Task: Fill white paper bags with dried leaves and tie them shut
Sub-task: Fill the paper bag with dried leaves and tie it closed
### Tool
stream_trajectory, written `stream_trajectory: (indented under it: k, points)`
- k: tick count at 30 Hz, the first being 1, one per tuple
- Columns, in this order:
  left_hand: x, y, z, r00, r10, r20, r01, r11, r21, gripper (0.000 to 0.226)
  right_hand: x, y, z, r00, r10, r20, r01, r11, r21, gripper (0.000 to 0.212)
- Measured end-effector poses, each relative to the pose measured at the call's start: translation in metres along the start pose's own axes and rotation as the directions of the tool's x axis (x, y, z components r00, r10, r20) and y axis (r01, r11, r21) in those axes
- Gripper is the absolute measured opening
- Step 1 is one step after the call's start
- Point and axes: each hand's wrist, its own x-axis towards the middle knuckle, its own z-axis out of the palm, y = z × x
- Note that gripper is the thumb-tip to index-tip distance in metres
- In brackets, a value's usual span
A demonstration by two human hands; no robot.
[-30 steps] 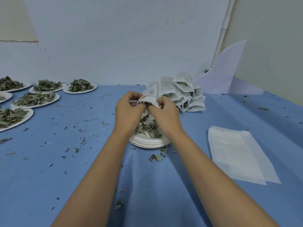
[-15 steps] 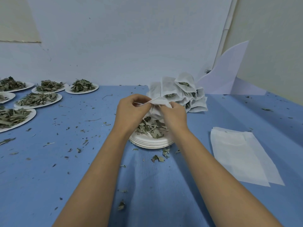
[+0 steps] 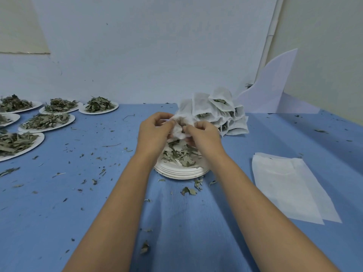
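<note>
A stack of plates (image 3: 180,172) sits before me on the worktop (image 3: 78,213), leaves (image 3: 178,154) heaped on top. My left hand (image 3: 155,132) and right hand (image 3: 205,137) hold a bag (image 3: 179,131) just above it. Behind it pile filled bags (image 3: 216,112); flat bags (image 3: 284,185) lie to the right, leaf plates (image 3: 47,121) far left.

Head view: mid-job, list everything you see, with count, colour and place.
table: one, blue, under everything
plate stack: one, white, centre, green-grey leaves on top
held bag: one, white, above plate stack
filled bags: one pile, white, behind plate stack
empty bags: at least two, white, flat at right
side plates: six, white, leaf-heaped, far left
leaf crumbs: many, green-grey, scattered on table
white sheet: one, leaning at back right
left hand: one, pinches held bag
right hand: one, pinches held bag
</note>
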Motion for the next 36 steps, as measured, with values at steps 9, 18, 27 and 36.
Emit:
stream_trajectory:
  k: [9, 18, 27, 36]
  points:
    - [-0.002, 0.004, 0.0, 0.975, 0.155, -0.157, -0.133, 0.981, 0.138, 0.02, -0.007, 0.0, 0.003, 0.801, -0.598, -0.03, 0.57, 0.776, -0.271, 0.026]
    - [-0.001, -0.003, 0.01, 0.96, 0.22, -0.172, -0.16, 0.938, 0.307, 0.005, -0.007, 0.008, -0.001, 0.364, -0.931, 0.023, 0.624, 0.225, -0.748, 0.004]
    - [-0.002, 0.005, 0.009, 0.998, -0.033, 0.047, 0.031, 0.999, 0.039, 0.01, -0.003, 0.014, -0.006, 0.587, -0.8, 0.125, 0.413, 0.163, -0.896, 0.008]
    - [-0.001, -0.004, 0.008, 0.999, -0.021, 0.05, 0.018, 0.998, 0.063, 0.024, 0.0, 0.006, -0.001, 0.886, -0.443, 0.136, 0.436, 0.698, -0.568, 0.025]
